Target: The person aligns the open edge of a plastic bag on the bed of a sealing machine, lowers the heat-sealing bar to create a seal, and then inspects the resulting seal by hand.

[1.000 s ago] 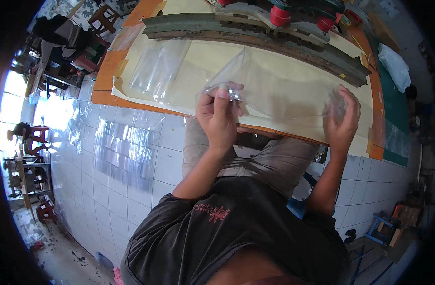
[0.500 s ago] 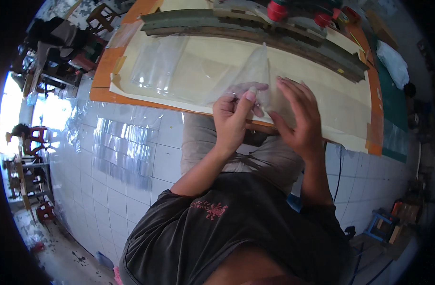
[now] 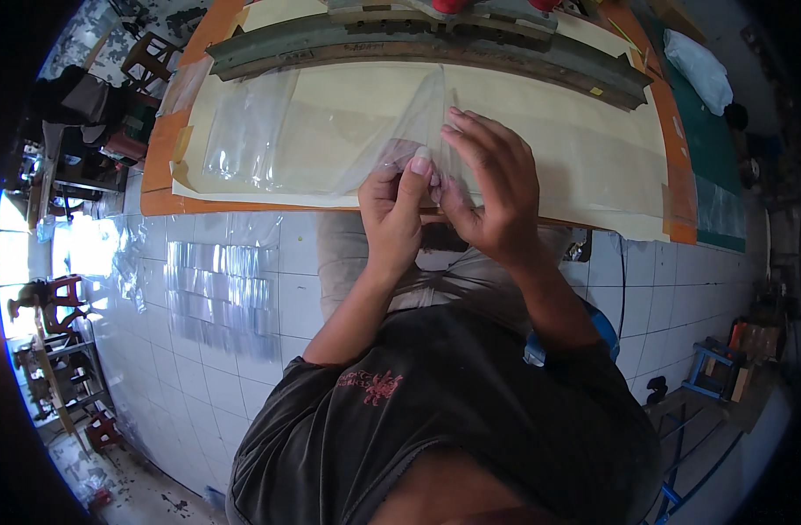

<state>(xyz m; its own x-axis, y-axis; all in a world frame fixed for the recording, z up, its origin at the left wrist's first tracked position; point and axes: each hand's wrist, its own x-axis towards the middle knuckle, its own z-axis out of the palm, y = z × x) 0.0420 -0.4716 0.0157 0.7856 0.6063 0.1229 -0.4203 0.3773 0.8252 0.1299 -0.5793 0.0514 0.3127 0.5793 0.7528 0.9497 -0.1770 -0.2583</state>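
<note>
A thin clear plastic sheet (image 3: 413, 118) rises to a raised fold above the cream-covered table, in front of me. My left hand (image 3: 393, 203) is closed on its near part, thumb pressed down over the fingers, which partly show through the film. Just to the right, my right hand (image 3: 496, 188) is open, fingers stretched out and thumb apart, close against the sheet's right edge. I cannot tell whether its thumb touches the film. More clear plastic (image 3: 247, 131) lies flat on the table's left part, with shiny creases.
A long greenish metal bar (image 3: 505, 66) runs across the far side of the orange-edged table (image 3: 160, 179). A white plastic bag (image 3: 698, 70) lies at far right on a green surface. Rows of clear plastic pieces (image 3: 221, 293) lie on the tiled floor at left. Stools stand further left.
The view has shifted, so the table appears further left and higher. My right hand has come closer to the left hand and the sheet's edge. The left hand keeps its pinch.
</note>
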